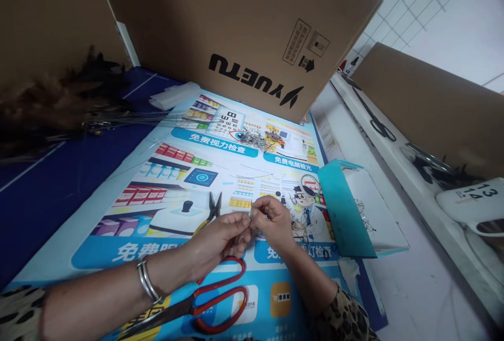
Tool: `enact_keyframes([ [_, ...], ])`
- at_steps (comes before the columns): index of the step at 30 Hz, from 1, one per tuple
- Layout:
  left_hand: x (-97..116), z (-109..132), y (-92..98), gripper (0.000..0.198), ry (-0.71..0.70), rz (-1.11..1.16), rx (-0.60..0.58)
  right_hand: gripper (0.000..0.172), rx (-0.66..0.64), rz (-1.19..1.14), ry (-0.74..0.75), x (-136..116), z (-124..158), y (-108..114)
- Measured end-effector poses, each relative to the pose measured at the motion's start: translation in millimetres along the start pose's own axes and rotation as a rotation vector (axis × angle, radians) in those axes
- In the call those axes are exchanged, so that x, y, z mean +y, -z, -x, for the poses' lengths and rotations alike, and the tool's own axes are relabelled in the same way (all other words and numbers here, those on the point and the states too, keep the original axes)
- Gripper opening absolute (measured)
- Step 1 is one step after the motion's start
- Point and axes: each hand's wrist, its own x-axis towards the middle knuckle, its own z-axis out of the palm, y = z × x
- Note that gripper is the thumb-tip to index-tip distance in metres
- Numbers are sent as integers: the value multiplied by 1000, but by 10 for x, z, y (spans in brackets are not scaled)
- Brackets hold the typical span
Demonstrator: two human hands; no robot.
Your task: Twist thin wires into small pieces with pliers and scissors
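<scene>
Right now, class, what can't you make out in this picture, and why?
All in the head view:
Small item between the left hand and right hand: too small, mostly covered by their grip.
Pliers: handles mostly hidden by the left hand.
Dark feathery bundle: blurred, cut off by the picture's left edge.
Pieces in the teal box: too small to identify.

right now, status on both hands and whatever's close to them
Left hand and right hand together, fingers pinching a small shiny piece. Scissors near left hand. Pliers partly hidden by left hand.
</scene>
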Motion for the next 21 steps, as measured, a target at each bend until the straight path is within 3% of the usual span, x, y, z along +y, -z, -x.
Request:
enact_keyframes([
  [4,10,-14,6,25,-60,-10,3,18,-22,-170,-54,10,-21,21],
  [7,5,-30,16,25,-86,-53,-6,26,-121,-156,-111,-20,-32,54],
  [10,-28,-32,29,26,-103,-110,-13,21,-206,-122,-129,-91,-25,65],
  [15,-77,23,12,24,-55,-67,-12,19,-224,-232,-109,-179,18,37],
  [21,-111,83,-10,27,103,232,-284,23,-264,-406,-96,-185,69,55],
])
